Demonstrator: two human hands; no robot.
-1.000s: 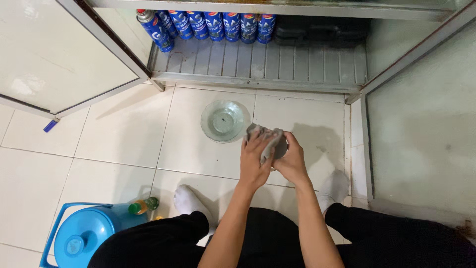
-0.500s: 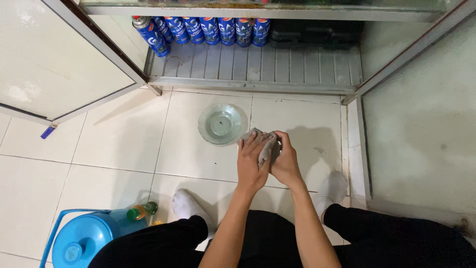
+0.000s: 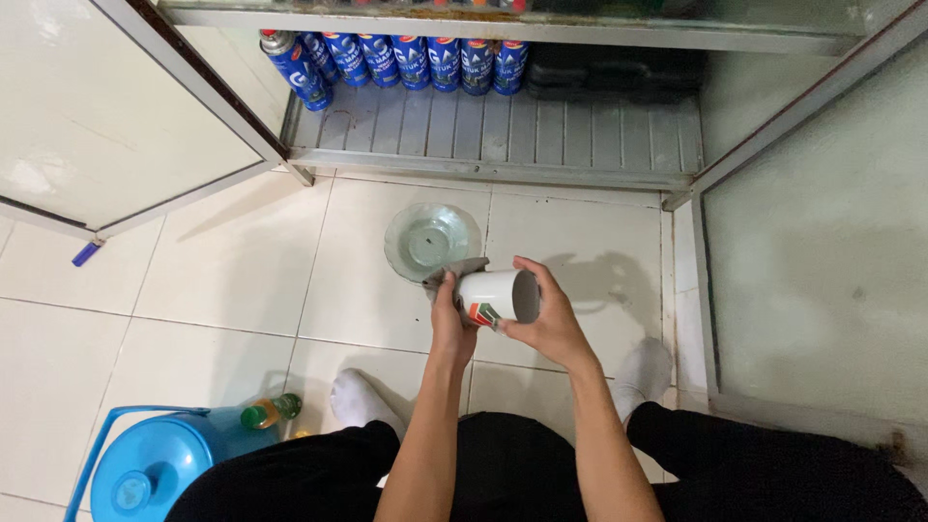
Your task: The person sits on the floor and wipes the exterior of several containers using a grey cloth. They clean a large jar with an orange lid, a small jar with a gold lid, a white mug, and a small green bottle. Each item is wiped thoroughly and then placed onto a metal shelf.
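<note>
A white mug (image 3: 495, 295) with a coloured print lies sideways in my hands, its mouth pointing right. My right hand (image 3: 547, 319) grips it around the rim end. My left hand (image 3: 450, 324) holds a grey cloth (image 3: 454, 270) against the mug's base end. Just beyond the hands, a clear glass saucer (image 3: 430, 239) rests on the white tiled floor.
An open cabinet stands ahead with a row of blue spray cans (image 3: 406, 60) on its ribbed bottom shelf (image 3: 541, 135). Its doors swing out at left (image 3: 106, 116) and right (image 3: 822, 242). A blue water jug (image 3: 145, 464) and small green bottle (image 3: 271, 411) sit at lower left.
The cloth had covered the mug between both hands; now the white mug is exposed, turned sideways, with the cloth pushed back to its left end.
</note>
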